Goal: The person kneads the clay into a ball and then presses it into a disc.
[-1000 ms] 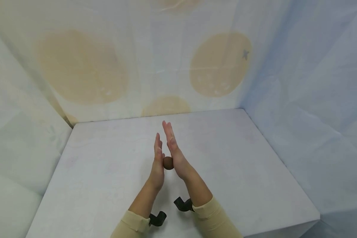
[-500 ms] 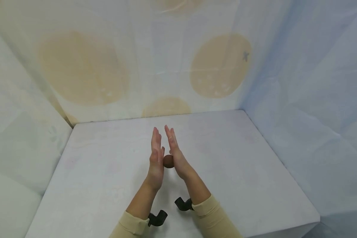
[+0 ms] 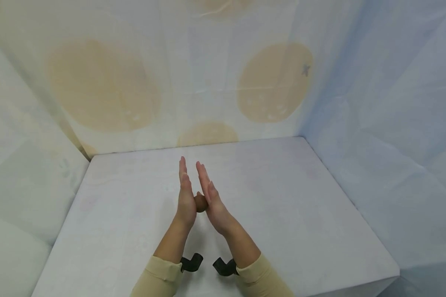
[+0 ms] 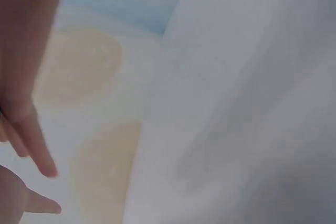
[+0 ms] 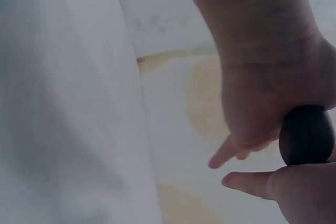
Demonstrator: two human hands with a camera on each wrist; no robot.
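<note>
A small brown ball (image 3: 200, 203) is squeezed between my two flat palms, held above the white table (image 3: 282, 198). My left hand (image 3: 186, 197) stands on edge with straight fingers that point away from me. My right hand (image 3: 209, 197) presses the ball from the other side, its fingers also straight. In the right wrist view the ball (image 5: 307, 135) shows dark between the heel of the right hand (image 5: 262, 77) and the left hand (image 5: 296, 195) below it. The left wrist view shows only blurred left fingers (image 4: 31, 129) against the cloth backdrop.
White cloth walls with large pale orange circles (image 3: 273, 82) close in the table at the back and both sides. The table's front right corner (image 3: 395, 270) is near. Black wrist camera mounts (image 3: 191, 263) sit under beige sleeves (image 3: 156, 278).
Both hands have drifted left with the ball. The left hand has slid forward and the right hand back, so the left fingertips now reach farther than the right.
</note>
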